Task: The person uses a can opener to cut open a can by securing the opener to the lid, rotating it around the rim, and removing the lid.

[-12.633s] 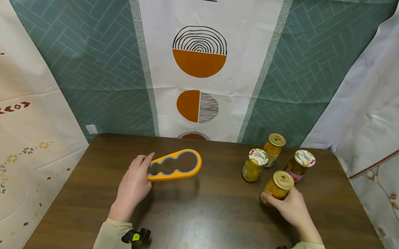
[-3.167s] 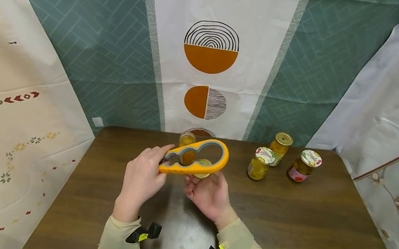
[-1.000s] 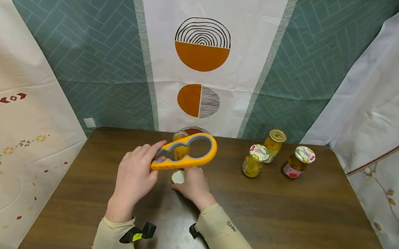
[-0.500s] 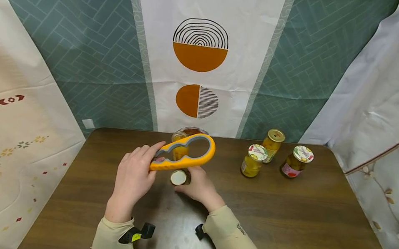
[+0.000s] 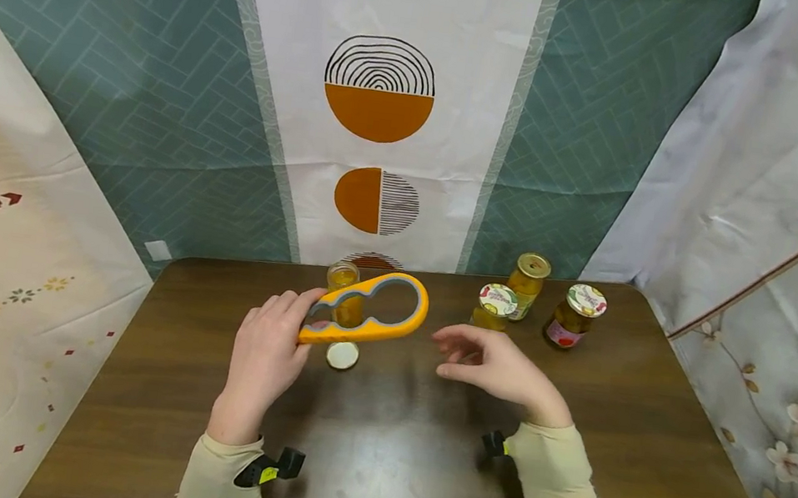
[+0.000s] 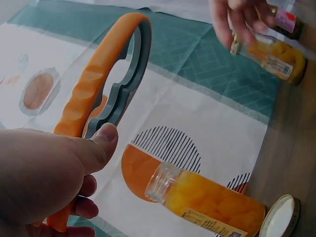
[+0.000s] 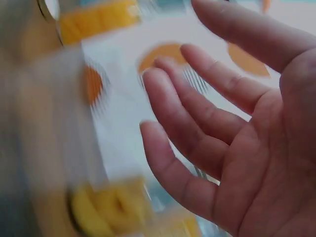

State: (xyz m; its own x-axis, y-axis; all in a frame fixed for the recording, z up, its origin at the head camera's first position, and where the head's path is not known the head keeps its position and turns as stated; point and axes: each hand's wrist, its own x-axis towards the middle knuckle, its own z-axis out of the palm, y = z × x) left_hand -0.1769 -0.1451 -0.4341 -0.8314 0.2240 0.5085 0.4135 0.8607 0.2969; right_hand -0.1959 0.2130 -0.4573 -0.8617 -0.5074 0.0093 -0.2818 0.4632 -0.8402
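My left hand (image 5: pixel 267 358) grips the end of an orange jar opener (image 5: pixel 358 333) with grey ridged inner edges, held up over the table. Behind it stands a lidless glass jar (image 6: pixel 217 202) of orange fruit, partly covered by the opener in the head view. The jar's lid (image 5: pixel 342 355) lies on the table in front of it, white inside facing up. My right hand (image 5: pixel 504 372) is in the air right of the opener, fingers loosely bent and holding nothing. Closest to it is a yellow jar (image 5: pixel 496 300) with a patterned lid, its lower part hidden by the hand.
Beside the yellow jar, a gold-lidded jar (image 5: pixel 529 275) stands at the back edge. To its right is a dark jar (image 5: pixel 575 316) with a pink label. A patterned cloth (image 5: pixel 359 231) hangs behind the brown table (image 5: pixel 371 464).
Earlier my right hand gripped a gold-lidded jar at the right; that jar now stands lidless behind the opener. Within the last second the right hand let go of the lid and moved right.
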